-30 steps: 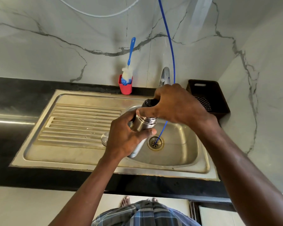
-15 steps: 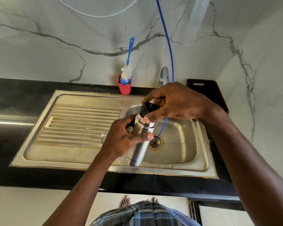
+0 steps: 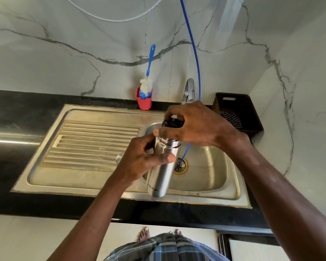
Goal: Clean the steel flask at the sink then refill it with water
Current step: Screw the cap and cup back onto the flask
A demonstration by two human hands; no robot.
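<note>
Steel flask (image 3: pixel 159 172) held upright, slightly tilted, over the sink (image 3: pixel 205 178) basin, its base above the front rim. Left hand (image 3: pixel 139 162) wraps the flask's upper body — thumb across the front, fingers curled behind. Right hand (image 3: pixel 192 125) sits over the top, thumb and fingers pinching the black cap (image 3: pixel 172 123) at the neck; threads of the neck show just under the thumb. Can't tell if the cap is seated or already loose.

Blue tube (image 3: pixel 194 53) drops from above, passes behind the right hand and ends at the drain (image 3: pixel 181 165). Tap (image 3: pixel 189 90) stands behind the basin against the marble wall; no water visible from it. Draining board to the left of the basin. Red cup (image 3: pixel 144 102) with a blue-handled bottle brush (image 3: pixel 148 80) stands on the black table at the back edge of the sink. Dark basket (image 3: pixel 239 108) in the right corner, patterned cloth inside — details unclear. White hose (image 3: pixel 117 19) loops across the wall at top. Bare feet and checked cloth at the bottom of the view.
</note>
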